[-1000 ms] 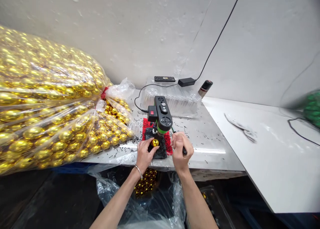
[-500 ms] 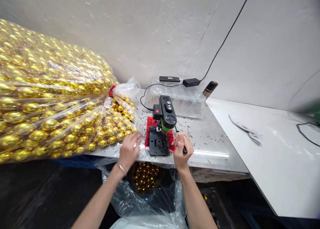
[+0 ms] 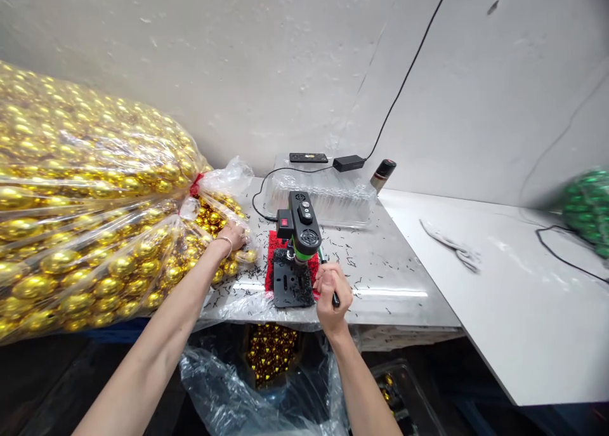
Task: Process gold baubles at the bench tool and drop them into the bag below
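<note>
My left hand, a bracelet at its wrist, reaches among the loose shiny gold balls near the mouth of the big clear bag. Its fingertips are hidden, so what they hold cannot be made out. My right hand is closed around the black-gripped lever handle of a small black and green bench press. The press has a slotted black base plate and stands on a red mat. Small black scraps lie thick on the plate's right side.
Behind the press are a clear plastic tray, a power adapter with its cable, a dark phone-like slab and a spray can. Below the table edge, an opened plastic bag holds gold balls. A pair of pliers lies right.
My left hand has moved left and away from beside the press, into the gold balls. My right hand stays on the lever handle. The whole view has shifted slightly.
</note>
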Demonstrator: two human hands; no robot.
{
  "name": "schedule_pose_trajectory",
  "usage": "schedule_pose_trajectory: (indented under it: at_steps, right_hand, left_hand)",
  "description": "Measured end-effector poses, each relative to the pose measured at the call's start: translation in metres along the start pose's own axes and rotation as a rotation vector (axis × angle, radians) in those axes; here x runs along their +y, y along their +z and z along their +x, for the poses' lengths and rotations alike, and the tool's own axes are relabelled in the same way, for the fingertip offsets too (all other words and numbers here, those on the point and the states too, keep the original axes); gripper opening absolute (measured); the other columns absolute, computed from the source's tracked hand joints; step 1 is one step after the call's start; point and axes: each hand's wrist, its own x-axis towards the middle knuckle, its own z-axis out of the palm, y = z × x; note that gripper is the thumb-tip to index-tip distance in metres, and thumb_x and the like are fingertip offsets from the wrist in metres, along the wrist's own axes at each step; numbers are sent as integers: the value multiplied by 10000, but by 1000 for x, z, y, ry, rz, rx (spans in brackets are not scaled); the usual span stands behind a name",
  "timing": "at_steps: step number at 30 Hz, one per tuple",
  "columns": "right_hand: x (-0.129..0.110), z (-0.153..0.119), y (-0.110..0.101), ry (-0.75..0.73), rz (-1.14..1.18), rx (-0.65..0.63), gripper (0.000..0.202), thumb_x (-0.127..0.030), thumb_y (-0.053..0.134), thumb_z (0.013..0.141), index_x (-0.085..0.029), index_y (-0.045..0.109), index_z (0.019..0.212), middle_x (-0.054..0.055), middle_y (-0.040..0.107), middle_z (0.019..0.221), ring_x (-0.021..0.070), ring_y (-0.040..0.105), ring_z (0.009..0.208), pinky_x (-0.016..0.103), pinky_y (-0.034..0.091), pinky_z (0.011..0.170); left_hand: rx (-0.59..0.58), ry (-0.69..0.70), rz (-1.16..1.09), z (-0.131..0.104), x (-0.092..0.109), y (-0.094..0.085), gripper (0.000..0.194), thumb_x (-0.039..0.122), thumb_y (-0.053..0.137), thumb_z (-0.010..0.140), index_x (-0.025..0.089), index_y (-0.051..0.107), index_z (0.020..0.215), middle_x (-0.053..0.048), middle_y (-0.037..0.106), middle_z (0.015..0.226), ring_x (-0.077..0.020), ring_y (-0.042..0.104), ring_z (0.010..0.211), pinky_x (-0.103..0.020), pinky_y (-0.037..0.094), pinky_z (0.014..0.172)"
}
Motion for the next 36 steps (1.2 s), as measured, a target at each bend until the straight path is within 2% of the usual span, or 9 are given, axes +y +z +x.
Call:
schedule_pose_trajectory:
  at_steps: [3,6,9,12,18,21,25,32,36]
  right_hand:
    - [0,-1,0,0,-12,9,288,-113,372,902,-195,448,637,4,479,641,126,498,637,266,387,544]
    - [0,0,0,-8,-10,3,287,-104,372,900,-193,444,638,4,481,645,124,502,643,261,389,547]
    - [-1,0,-1,-11,-6,-11,291,-96,371,899,-194,431,631,3,477,647,122,501,648,261,393,556]
    - [-1,0,-1,-2,9,-12,294,-91,378,896,-193,431,625,0,474,640,121,498,644,259,392,555]
    - [2,-3,1,15,33,23,304,-97,384,893,-193,452,613,2,489,639,127,502,649,268,396,563]
    - [2,-3,1,13,18,20,303,-98,384,894,-195,454,615,1,488,627,133,508,658,277,396,579]
    - [-1,-1,-1,19,-11,-18,294,-92,382,893,-195,448,626,6,501,656,124,508,654,270,391,571]
    - [-4,3,-4,14,-5,-41,287,-88,376,897,-195,441,639,6,491,665,123,510,671,265,402,586]
    - [-9,13,-6,32,16,-53,289,-93,380,903,-197,424,637,0,483,657,119,505,672,263,386,591]
  left_hand:
    - [3,-68,40,-6,-2,-2,280,399,669,667,143,654,779,-202,586,1130,-334,611,954,-405,438,876]
    - [112,-156,-57,-12,1,-13,312,387,669,684,134,662,866,-180,554,1173,-317,604,951,-395,444,872]
    - [184,-272,-564,-26,8,-28,302,396,677,693,145,653,859,-74,627,920,-219,604,794,-322,484,739]
    - [109,-332,-1083,-57,14,-41,303,369,696,709,149,640,910,-6,623,769,-114,555,603,-215,462,543]
    - [-131,-577,-1662,-135,35,-37,281,117,625,783,130,635,1064,-92,698,886,-95,617,607,-147,483,463]
    - [-189,-697,-1733,-153,53,-19,309,81,573,819,135,617,1120,-94,706,880,-112,648,606,-151,497,446]
    - [-275,-783,-1725,-153,73,5,226,103,536,860,102,618,1070,-109,707,824,-150,686,643,-169,518,462]
    - [-289,-752,-1609,-144,84,25,143,132,664,775,153,597,900,-89,716,875,-182,707,764,-151,489,462]
    - [-278,-707,-1508,-142,84,28,267,189,712,756,180,609,1002,-51,698,865,-129,673,661,-144,466,452]
